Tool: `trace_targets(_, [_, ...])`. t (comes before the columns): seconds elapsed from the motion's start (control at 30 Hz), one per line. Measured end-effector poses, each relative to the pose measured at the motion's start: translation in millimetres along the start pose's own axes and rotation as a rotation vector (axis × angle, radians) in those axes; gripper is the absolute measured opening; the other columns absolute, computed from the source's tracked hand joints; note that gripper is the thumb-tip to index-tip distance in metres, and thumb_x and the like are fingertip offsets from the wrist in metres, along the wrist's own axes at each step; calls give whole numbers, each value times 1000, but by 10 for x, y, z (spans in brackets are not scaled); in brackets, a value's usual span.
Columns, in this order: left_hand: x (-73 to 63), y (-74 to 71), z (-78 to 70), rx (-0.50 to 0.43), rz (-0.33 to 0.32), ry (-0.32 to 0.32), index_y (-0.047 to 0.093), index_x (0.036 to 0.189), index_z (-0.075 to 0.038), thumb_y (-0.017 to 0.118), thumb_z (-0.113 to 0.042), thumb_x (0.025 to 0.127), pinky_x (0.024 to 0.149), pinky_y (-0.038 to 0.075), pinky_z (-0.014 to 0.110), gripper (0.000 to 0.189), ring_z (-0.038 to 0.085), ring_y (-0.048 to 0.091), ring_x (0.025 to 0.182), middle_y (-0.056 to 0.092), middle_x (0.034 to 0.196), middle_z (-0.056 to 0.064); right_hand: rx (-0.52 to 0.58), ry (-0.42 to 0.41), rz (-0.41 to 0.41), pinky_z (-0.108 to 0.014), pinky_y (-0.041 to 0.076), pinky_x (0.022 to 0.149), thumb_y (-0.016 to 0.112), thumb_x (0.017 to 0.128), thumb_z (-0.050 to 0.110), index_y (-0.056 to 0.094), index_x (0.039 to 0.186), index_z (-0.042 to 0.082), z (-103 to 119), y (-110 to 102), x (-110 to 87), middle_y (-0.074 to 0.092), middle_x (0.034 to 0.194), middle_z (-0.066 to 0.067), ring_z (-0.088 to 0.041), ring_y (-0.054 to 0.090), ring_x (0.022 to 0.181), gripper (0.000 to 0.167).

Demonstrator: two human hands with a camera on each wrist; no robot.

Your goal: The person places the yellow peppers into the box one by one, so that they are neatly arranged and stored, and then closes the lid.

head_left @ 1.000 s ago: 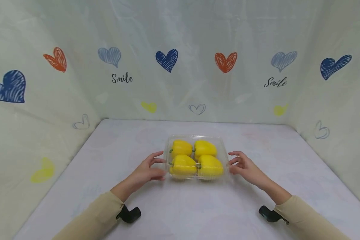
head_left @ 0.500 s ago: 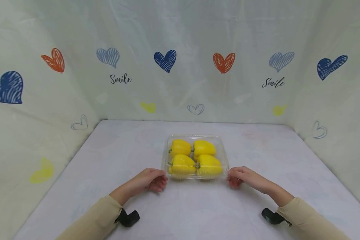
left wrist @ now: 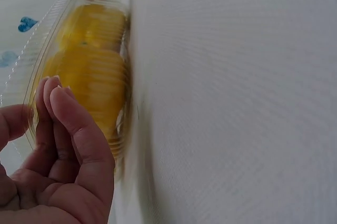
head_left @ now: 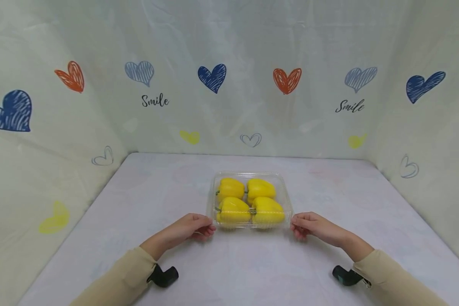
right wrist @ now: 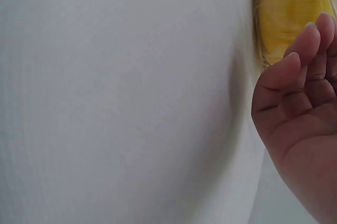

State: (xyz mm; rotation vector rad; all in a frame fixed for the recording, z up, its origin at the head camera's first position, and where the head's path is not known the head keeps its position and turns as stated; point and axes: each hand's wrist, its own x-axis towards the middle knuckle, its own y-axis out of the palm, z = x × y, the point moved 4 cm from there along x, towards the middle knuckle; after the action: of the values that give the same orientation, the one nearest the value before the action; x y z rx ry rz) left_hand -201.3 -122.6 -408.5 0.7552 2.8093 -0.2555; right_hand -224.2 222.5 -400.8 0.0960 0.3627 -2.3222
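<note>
A clear plastic box stands in the middle of the table, with several yellow bell peppers inside. At its near left corner, my left hand pinches the rim. The left wrist view shows the thumb on one side of the box's rim and the curled fingers on the other. My right hand pinches the near right corner in the same way. Curled right fingers overlap the edge of the box in the right wrist view, where the thumb is hidden.
The white table ends at a pale curtain printed with hearts and "Smile", which also hangs at both sides. A black wrist camera sits under the left sleeve, and another black camera under the right.
Both hands were spread beside the box a second ago; they have turned over, come down to its near corners and taken hold of the rim. The box has stayed in place.
</note>
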Motion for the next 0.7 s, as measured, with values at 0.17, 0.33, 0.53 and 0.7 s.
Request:
trace_targets(0.17, [6, 20, 18, -53, -6, -32, 60, 103, 11, 48, -20, 96, 73, 51, 22, 34, 12, 56, 77, 63, 87, 5, 52, -12, -39, -21, 44, 61, 43, 100, 18, 45, 100, -24, -5, 18, 3, 56, 77, -1, -9, 50, 68, 42])
trace_targets(0.33, [8, 21, 26, -93, -26, -49, 60, 100, 7, 47, -19, 96, 71, 50, 20, 30, 12, 54, 76, 61, 85, 3, 76, -2, -87, -19, 42, 57, 44, 99, 17, 45, 99, -24, -10, 33, 10, 57, 76, 0, -7, 48, 65, 42])
trace_targets(0.53, [12, 19, 21, -115, -41, -42, 61, 97, 4, 46, -18, 96, 70, 49, 20, 26, 11, 53, 75, 60, 84, 3, 92, 39, -144, -19, 38, 57, 44, 99, 20, 46, 98, -23, -25, 41, 19, 58, 73, 2, -8, 46, 64, 42])
trace_targets(0.7, [8, 37, 4, -105, -75, -21, 60, 91, 3, 45, -16, 95, 68, 47, 20, 25, 11, 51, 73, 58, 81, 2, 109, 45, -156, -18, 38, 57, 45, 98, 17, 50, 94, -19, -35, 43, 24, 56, 72, 2, -7, 45, 64, 37])
